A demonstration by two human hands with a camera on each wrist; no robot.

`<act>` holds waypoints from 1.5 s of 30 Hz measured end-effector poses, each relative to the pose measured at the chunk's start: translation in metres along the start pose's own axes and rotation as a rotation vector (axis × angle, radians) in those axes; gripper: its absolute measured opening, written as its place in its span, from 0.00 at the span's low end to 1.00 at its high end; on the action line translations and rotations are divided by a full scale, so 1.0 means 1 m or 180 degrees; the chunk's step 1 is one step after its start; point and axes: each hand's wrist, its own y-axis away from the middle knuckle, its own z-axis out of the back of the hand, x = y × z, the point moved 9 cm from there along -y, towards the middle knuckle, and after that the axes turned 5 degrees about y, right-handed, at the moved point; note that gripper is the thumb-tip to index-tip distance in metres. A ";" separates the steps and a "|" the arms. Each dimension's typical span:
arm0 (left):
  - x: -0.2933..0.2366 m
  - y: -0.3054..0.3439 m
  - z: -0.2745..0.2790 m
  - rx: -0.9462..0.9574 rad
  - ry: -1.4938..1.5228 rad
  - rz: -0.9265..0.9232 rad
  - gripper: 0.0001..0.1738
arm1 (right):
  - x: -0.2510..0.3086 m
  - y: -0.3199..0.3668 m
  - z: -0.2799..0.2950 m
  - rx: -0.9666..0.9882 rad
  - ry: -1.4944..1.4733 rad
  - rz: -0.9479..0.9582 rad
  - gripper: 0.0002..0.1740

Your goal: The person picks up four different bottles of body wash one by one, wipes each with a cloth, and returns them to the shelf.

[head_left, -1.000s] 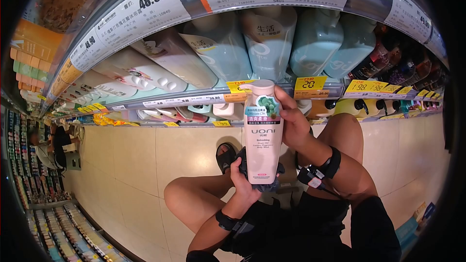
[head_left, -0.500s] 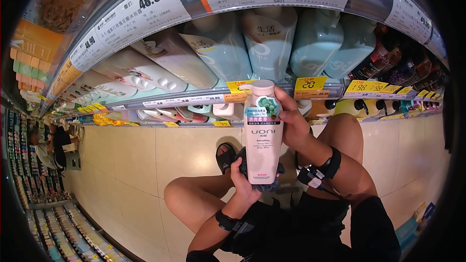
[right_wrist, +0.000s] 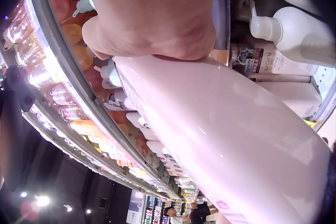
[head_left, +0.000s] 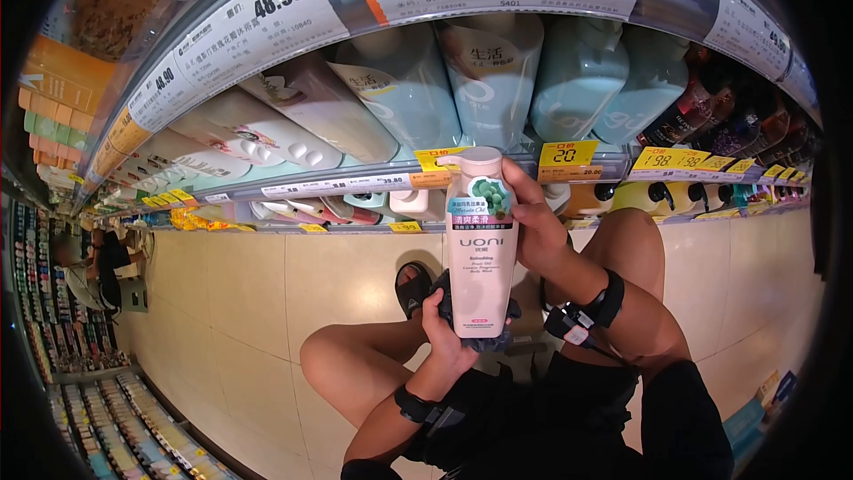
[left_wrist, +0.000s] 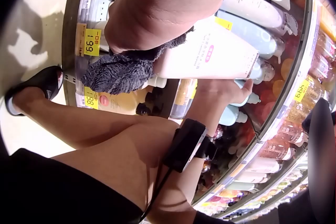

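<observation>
A pale pink pump bottle of body wash (head_left: 481,276), labelled UONI with a green fruit picture, stands upright in front of the shelf in the head view. My left hand (head_left: 446,334) holds its lower end, thumb along the side, with a crumpled dark cloth (left_wrist: 118,74) between the palm and the base. Near the pump, my right hand (head_left: 540,227) grips the upper right side, its thumb on the front edge and the other fingers mostly hidden behind. The bottle's plain pink side (right_wrist: 210,124) fills much of the right wrist view.
Blue bottles (head_left: 493,80) line the shelf behind, over yellow price tags (head_left: 569,153) on its edge. Lower down are more bottles (head_left: 637,198). My bent knees (head_left: 355,360) flank the hands above the tiled floor (head_left: 240,302). Another person (head_left: 93,271) is far left in the aisle.
</observation>
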 end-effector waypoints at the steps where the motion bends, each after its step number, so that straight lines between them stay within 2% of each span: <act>1: 0.000 0.000 0.000 -0.0020 0.0011 -0.0005 0.36 | 0.001 -0.001 -0.001 0.0020 -0.0041 -0.0010 0.42; 6: -0.001 0.000 0.000 0.0059 -0.0025 -0.0026 0.37 | -0.006 0.003 0.003 -0.0103 0.0174 -0.0005 0.46; 8: -0.004 0.001 -0.003 0.0114 -0.0050 -0.0044 0.38 | 0.017 0.003 -0.011 -0.0077 0.1125 0.0275 0.42; 14: -0.010 -0.004 0.006 -0.0133 -0.0432 -0.0232 0.33 | 0.013 -0.001 -0.015 0.0000 0.1510 -0.0050 0.43; 16: -0.013 -0.010 0.015 -0.0487 -0.0705 -0.0381 0.30 | 0.009 0.000 -0.015 -0.0016 0.1651 -0.0069 0.43; 19: -0.024 -0.007 -0.003 -0.0534 -0.0872 -0.0646 0.27 | -0.002 0.003 -0.018 0.0055 0.2515 -0.0270 0.45; 20: -0.026 -0.010 -0.003 -0.0539 -0.0870 -0.0639 0.27 | -0.003 0.004 -0.019 0.0052 0.2514 -0.0279 0.45; 22: -0.037 -0.012 -0.002 -0.0411 -0.0695 -0.1020 0.27 | -0.005 0.006 -0.025 0.0140 0.2672 -0.0217 0.44; 24: -0.038 -0.014 0.006 -0.0376 -0.0772 -0.1111 0.31 | -0.010 0.006 -0.022 0.0109 0.2634 -0.0211 0.43; 26: -0.038 -0.019 0.012 0.0367 -0.0838 -0.1439 0.30 | -0.008 0.003 -0.018 -0.0040 0.2526 -0.0261 0.43; 27: -0.035 -0.023 0.027 0.0236 -0.1698 -0.1416 0.34 | -0.005 0.000 -0.018 -0.0040 0.2520 -0.0260 0.43; 28: -0.037 -0.020 0.023 0.0232 -0.1701 -0.1415 0.34 | -0.007 -0.002 -0.020 0.0084 0.2331 -0.0488 0.43; 30: -0.029 -0.015 0.009 0.0442 -0.1469 -0.1226 0.40 | -0.006 -0.006 -0.019 0.0200 0.2141 -0.0720 0.42; 31: -0.027 -0.011 0.006 0.0481 -0.1176 -0.1200 0.43 | -0.013 -0.004 -0.019 0.0333 0.1854 -0.1032 0.42; 33: -0.026 -0.006 0.001 0.0652 -0.1017 -0.0981 0.43 | -0.018 -0.002 -0.023 0.0614 0.1365 -0.1412 0.42; 34: -0.025 -0.003 -0.002 0.0817 -0.0852 -0.0779 0.43 | -0.021 -0.004 -0.020 0.0613 0.1363 -0.1414 0.42; 35: -0.023 -0.004 0.004 0.0785 -0.1206 -0.0606 0.53 | -0.021 -0.007 -0.022 0.0744 0.1232 -0.1188 0.39; 36: -0.025 -0.005 0.008 0.0780 -0.1204 -0.0608 0.53 | -0.018 -0.009 -0.026 0.0873 0.1099 -0.0960 0.37; 38: -0.016 -0.005 0.005 0.1044 -0.1085 -0.0240 0.54 | -0.017 -0.005 -0.029 0.0692 0.1022 -0.1009 0.37; 42: -0.012 -0.009 0.011 0.0841 -0.1199 -0.0289 0.55 | -0.023 -0.003 -0.029 0.0422 0.0610 -0.1071 0.37; 44: -0.018 -0.013 0.011 0.0861 -0.0451 -0.0414 0.56 | -0.023 -0.002 -0.027 0.0413 0.0767 -0.1076 0.37; 45: -0.019 -0.013 0.010 0.0864 -0.0447 -0.0429 0.56 | -0.023 -0.003 -0.026 0.0409 0.0919 -0.1077 0.38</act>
